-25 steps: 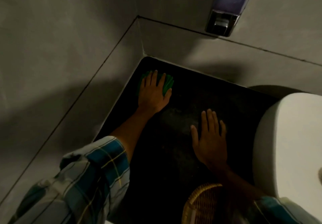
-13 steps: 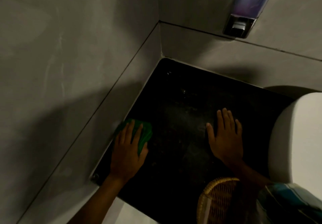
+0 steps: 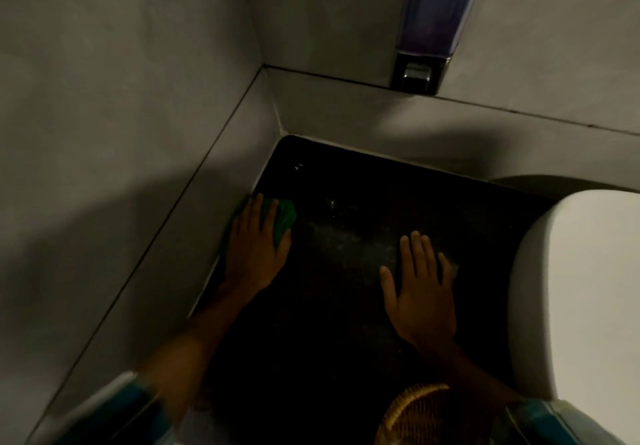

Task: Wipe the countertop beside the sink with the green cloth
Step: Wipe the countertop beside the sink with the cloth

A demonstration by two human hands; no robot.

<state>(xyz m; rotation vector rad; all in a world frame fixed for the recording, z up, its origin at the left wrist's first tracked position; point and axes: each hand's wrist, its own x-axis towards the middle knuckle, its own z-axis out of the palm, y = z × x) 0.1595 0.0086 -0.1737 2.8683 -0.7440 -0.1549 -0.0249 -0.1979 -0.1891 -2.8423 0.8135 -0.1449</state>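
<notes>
The dark countertop (image 3: 346,306) fills the corner between two grey walls. My left hand (image 3: 254,247) presses flat on the green cloth (image 3: 284,216), which lies against the left wall edge; only the cloth's far right part shows past my fingers. My right hand (image 3: 419,292) lies flat on the countertop with fingers apart, holding nothing, just left of the white sink (image 3: 581,292).
A wicker basket (image 3: 415,417) sits at the countertop's near edge under my right forearm. A soap dispenser (image 3: 426,28) hangs on the back wall above. Grey tiled walls (image 3: 121,115) close in the left and back sides.
My left hand slid the cloth from the far corner toward me along the left wall, then back away from me to mid-counter. My right hand stayed planted.
</notes>
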